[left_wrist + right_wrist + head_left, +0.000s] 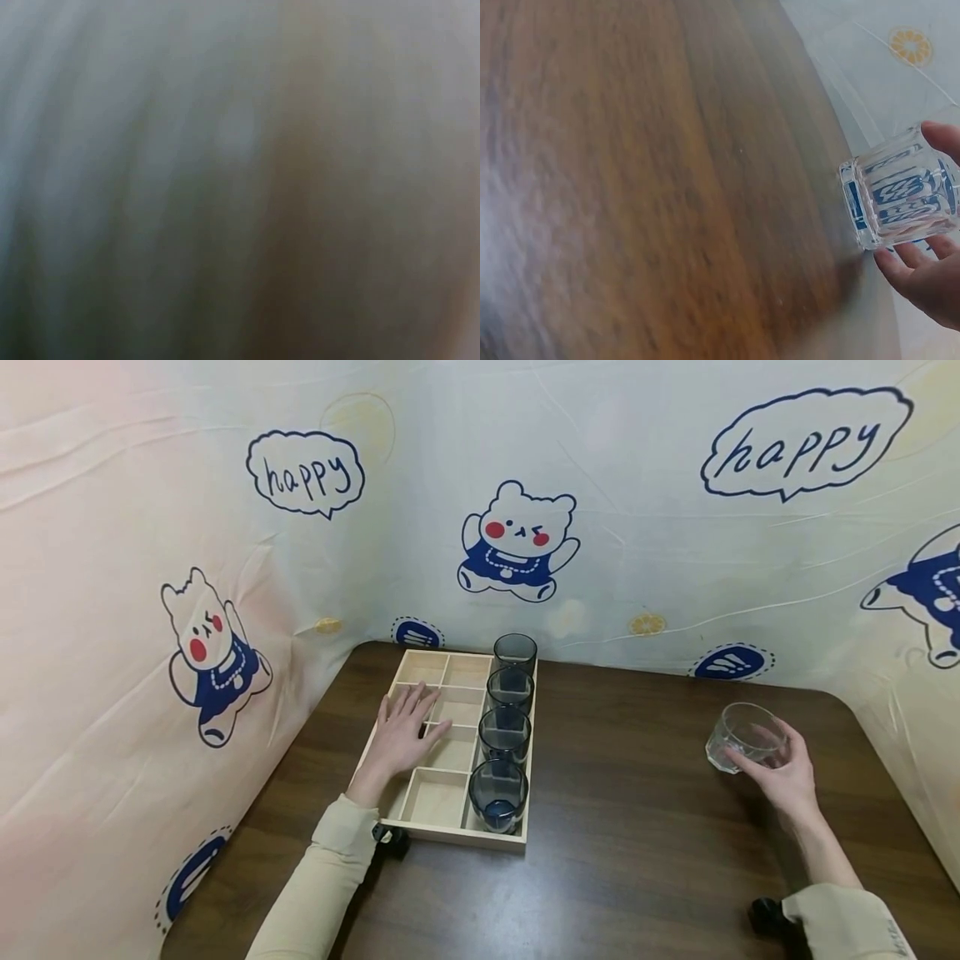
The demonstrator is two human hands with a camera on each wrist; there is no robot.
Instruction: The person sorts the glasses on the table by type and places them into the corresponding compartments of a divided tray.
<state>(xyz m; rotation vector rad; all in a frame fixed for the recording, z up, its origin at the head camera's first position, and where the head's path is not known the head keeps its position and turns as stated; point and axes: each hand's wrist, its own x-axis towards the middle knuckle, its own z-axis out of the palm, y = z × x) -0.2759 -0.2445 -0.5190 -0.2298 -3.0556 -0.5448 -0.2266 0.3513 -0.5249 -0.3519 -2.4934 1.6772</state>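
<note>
At the right of the table, my right hand (789,772) grips a clear glass tumbler (738,739) between thumb and fingers. In the right wrist view the same tumbler (900,191) shows its thick base, with fingertips around its side. My left hand (405,731) lies over the left part of a pale wooden divided tray (457,837), fingers spread and holding nothing. Dark tinted glasses (498,797) stand in a row along the tray's right column, one per compartment. Nothing but blur shows in the left wrist view.
The dark brown wooden table (615,860) carries the tray at its left. Behind and beside it hangs a pale printed cloth (630,460) that meets the table's back edge. Black wrist straps show at both cuffs.
</note>
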